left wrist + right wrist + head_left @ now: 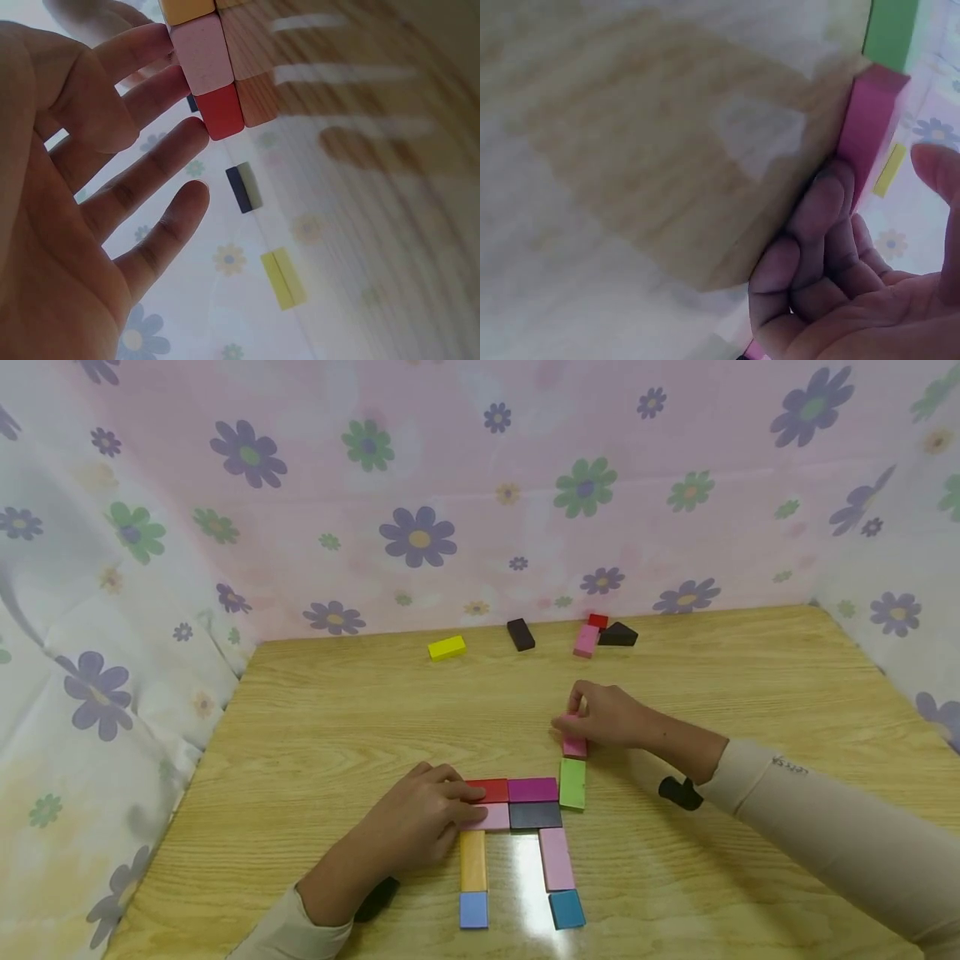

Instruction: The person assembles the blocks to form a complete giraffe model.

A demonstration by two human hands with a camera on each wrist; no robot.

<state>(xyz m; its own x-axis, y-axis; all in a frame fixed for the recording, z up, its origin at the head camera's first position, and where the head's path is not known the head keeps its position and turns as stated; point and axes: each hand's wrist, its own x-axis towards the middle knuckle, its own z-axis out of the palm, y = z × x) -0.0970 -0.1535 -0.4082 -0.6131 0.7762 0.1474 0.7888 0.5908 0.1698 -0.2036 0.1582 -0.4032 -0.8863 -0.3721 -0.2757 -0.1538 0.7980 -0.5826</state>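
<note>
Flat on the wooden table lies a figure of coloured blocks. My left hand point(427, 810) touches the red block point(491, 791) and the light pink block point(495, 817) at its left side, with fingers extended. My right hand point(611, 714) is at a darker pink block point(575, 747), which lines up end to end with the light green block point(572, 785). In the right wrist view, curled fingers rest against this pink block point(870, 135), while the thumb stands apart from it. A purple block point(532, 789) and a dark grey block point(536, 815) complete the middle rows.
Below the rows are an orange block point(473, 860), a pink block point(557, 858), a light blue block point(473, 910) and a teal block point(567, 909). Along the back lie yellow point(447, 648), black point(521, 634), pink point(586, 642) and red point(597, 621) blocks and a black triangle point(618, 635), before a flowered cloth point(465, 460).
</note>
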